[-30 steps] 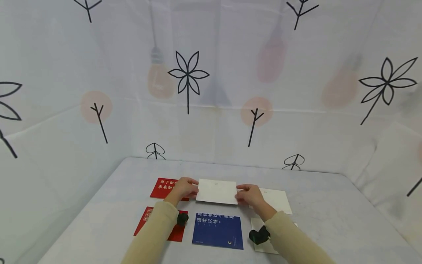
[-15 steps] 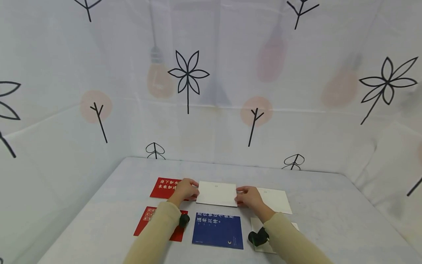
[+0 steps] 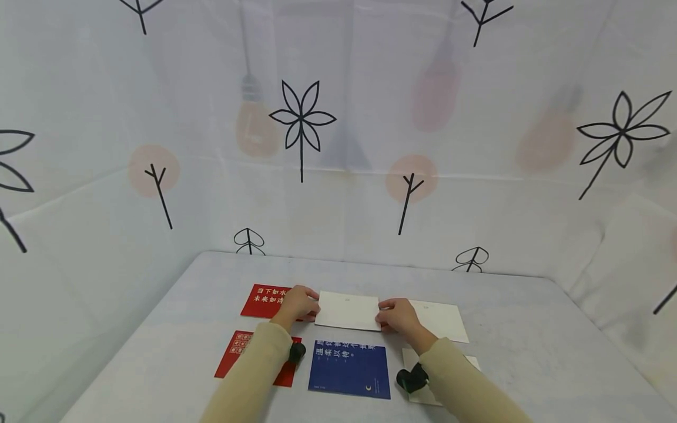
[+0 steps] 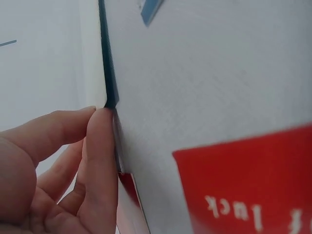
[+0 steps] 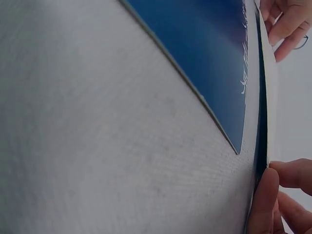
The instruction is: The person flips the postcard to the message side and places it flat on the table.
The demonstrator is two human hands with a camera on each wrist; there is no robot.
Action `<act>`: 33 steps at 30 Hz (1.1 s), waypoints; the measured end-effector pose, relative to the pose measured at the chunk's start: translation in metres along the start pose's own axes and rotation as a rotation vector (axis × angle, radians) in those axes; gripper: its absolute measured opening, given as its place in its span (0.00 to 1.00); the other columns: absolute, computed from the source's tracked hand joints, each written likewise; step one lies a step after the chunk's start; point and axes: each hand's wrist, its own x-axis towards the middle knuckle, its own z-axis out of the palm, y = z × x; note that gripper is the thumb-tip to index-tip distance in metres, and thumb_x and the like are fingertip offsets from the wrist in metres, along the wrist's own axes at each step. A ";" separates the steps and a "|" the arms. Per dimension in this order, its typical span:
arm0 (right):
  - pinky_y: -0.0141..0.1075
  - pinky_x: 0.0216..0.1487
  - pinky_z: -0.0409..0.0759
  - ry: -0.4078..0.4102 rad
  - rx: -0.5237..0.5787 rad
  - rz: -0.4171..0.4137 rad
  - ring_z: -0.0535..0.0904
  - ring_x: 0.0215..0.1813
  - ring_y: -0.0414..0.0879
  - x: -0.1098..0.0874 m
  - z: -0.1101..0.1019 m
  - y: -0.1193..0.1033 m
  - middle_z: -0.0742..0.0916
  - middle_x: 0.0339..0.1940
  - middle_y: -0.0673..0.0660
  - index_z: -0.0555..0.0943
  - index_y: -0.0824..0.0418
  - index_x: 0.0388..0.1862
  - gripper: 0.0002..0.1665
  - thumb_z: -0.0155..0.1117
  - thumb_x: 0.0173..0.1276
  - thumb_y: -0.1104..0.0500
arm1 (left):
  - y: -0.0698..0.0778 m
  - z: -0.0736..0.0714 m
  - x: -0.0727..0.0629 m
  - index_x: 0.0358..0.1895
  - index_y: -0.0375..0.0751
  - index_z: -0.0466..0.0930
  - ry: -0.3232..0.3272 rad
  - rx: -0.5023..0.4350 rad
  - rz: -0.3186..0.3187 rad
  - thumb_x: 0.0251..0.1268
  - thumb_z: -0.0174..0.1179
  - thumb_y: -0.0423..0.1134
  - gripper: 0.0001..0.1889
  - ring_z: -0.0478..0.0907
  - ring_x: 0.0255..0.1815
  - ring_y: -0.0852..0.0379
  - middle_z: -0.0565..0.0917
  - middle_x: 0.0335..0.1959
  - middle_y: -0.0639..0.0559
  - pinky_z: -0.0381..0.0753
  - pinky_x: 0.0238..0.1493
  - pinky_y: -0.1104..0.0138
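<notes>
White cloth backdrop (image 3: 338, 217) with line-drawn plants (image 3: 301, 118), behind pale tabletop (image 3: 508, 329). I see left hand (image 3: 297, 305) and right hand (image 3: 400, 318) pinching opposite short edges of white card (image 3: 349, 311), mid-table, beyond blue card (image 3: 349, 370). Far red card (image 3: 260, 302) beside left hand; near red card (image 3: 231, 353) partly behind left sleeve (image 3: 250, 373). Two more white cards (image 3: 444, 321) at right.

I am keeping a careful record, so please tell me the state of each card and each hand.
Middle white card: white face up, pinched at both sides
Left hand: pinching its left edge
Right hand: pinching its right edge
Far red card: text up, partly hidden
Near red card: flat, partly hidden
Blue card: flat, text up
Far right white card: white face up
Near right white card: partly hidden
</notes>
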 end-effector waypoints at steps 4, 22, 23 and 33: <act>0.33 0.26 0.80 0.004 -0.022 -0.004 0.77 0.24 0.42 0.001 0.001 0.000 0.82 0.28 0.58 0.76 0.74 0.49 0.22 0.64 0.53 0.71 | 0.002 0.000 -0.002 0.40 0.33 0.81 0.023 0.010 -0.016 0.50 0.66 0.27 0.11 0.77 0.17 0.56 0.77 0.26 0.44 0.79 0.21 0.69; 0.32 0.24 0.78 0.026 -0.110 -0.022 0.77 0.22 0.42 -0.002 0.002 -0.001 0.81 0.32 0.60 0.77 0.73 0.48 0.22 0.67 0.51 0.71 | 0.002 0.003 -0.003 0.38 0.34 0.80 0.030 -0.028 -0.042 0.49 0.66 0.25 0.11 0.77 0.19 0.55 0.77 0.26 0.43 0.80 0.20 0.68; 0.32 0.24 0.79 0.023 -0.105 -0.022 0.77 0.22 0.42 -0.001 0.002 -0.001 0.81 0.32 0.60 0.77 0.73 0.48 0.22 0.66 0.51 0.71 | 0.002 0.003 -0.003 0.38 0.34 0.80 0.027 -0.029 -0.038 0.49 0.66 0.25 0.11 0.77 0.19 0.55 0.77 0.26 0.43 0.80 0.21 0.68; 0.34 0.24 0.78 0.004 -0.065 -0.044 0.77 0.21 0.43 -0.005 -0.002 -0.002 0.81 0.31 0.59 0.76 0.73 0.50 0.23 0.67 0.53 0.70 | -0.001 -0.006 -0.004 0.47 0.34 0.79 -0.025 -0.102 -0.034 0.54 0.65 0.29 0.15 0.78 0.21 0.55 0.79 0.28 0.43 0.81 0.25 0.69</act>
